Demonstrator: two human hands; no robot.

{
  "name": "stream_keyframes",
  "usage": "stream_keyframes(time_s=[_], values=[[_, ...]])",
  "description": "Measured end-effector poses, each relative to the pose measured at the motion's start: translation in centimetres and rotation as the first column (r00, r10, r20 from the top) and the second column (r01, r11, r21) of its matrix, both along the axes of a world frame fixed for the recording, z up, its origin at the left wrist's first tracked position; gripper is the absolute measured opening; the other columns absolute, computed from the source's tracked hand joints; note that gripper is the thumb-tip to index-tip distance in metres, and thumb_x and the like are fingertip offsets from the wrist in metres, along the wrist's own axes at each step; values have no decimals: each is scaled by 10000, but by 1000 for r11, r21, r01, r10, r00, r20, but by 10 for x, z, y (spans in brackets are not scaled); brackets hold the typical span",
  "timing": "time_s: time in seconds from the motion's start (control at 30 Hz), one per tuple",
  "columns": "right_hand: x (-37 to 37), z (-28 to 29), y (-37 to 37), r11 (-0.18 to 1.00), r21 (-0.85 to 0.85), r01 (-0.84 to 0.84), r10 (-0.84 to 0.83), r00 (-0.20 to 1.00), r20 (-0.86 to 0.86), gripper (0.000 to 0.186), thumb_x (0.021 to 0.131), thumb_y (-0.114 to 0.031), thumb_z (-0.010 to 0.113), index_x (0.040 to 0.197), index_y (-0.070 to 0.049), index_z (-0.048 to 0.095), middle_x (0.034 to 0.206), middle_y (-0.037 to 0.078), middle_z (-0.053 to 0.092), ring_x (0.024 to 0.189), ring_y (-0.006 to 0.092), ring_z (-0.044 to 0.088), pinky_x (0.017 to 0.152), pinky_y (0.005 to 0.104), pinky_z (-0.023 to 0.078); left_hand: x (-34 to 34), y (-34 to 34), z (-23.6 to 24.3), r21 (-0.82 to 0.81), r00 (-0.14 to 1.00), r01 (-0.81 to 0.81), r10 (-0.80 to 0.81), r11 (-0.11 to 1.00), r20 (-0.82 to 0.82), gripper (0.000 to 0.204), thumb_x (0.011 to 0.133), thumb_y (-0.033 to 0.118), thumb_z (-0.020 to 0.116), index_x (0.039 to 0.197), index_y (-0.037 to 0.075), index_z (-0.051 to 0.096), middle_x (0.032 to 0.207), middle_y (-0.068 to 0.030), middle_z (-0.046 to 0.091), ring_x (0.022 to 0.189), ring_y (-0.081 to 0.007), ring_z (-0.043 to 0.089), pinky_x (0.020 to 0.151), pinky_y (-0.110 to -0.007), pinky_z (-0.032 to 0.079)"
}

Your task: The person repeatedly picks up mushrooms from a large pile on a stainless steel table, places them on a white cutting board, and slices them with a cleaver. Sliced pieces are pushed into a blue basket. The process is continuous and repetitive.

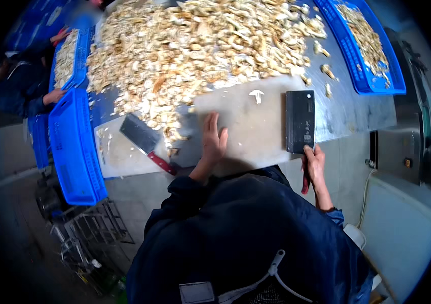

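A black-bladed cleaver is in my right hand, whose fingers wrap round its red handle. Its blade extends over the right end of a pale cutting board. My left hand is at the board's left side, fingers stretched out, holding nothing. One thin mushroom slice lies near the board's far edge. Beyond the board spreads a large heap of mushrooms, cream and brown. To my left, a second cleaver with a red handle rests on another white board.
An empty-looking blue crate stands at the table's left edge. Behind it a person's hand is beside a blue crate of mushrooms. Another filled blue crate sits at the far right of the metal table.
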State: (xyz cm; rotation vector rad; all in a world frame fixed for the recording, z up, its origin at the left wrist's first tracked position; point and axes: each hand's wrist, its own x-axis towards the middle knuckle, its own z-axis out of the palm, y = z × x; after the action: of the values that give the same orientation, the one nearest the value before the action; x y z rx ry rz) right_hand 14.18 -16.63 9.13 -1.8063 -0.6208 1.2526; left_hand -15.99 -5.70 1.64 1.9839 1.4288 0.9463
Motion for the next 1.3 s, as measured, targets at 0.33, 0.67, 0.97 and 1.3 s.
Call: stream_keyframes(time_s=[0.33,0.67,0.97,1.3], values=[[-12,-38,15,1000,3,28,-27,969,-244,128,968,-171,490,954,-48,524,580,16,483,384,94,422,360,245,380,113,58,-9,25,990,122,-120,992,-75,702,804,136,706,1372,-36,331,1443,-288,279,1326,-451,286,1097,-484,267],[-46,-6,48,958,-24,-286,251,875,-414,175,942,-156,488,1043,-38,569,606,13,492,468,104,466,433,255,388,118,61,-31,134,940,-56,7,989,340,285,957,40,453,1236,-15,480,1151,-175,558,1042,-310,559,953,-379,433],[53,37,30,933,-40,-357,344,920,-187,281,950,-141,478,1194,-27,560,614,11,502,455,103,463,425,265,413,163,167,34,-673,137,-31,670,739,730,335,957,32,436,1280,-52,408,1127,-204,513,1000,-221,549,858,-280,515],[86,0,16,907,131,-401,387,915,115,108,917,-91,515,929,13,544,782,148,601,708,214,572,650,358,456,342,257,79,-242,946,322,-317,915,63,272,894,163,513,1057,-14,641,1065,-220,647,1018,-339,611,887,-377,468]])
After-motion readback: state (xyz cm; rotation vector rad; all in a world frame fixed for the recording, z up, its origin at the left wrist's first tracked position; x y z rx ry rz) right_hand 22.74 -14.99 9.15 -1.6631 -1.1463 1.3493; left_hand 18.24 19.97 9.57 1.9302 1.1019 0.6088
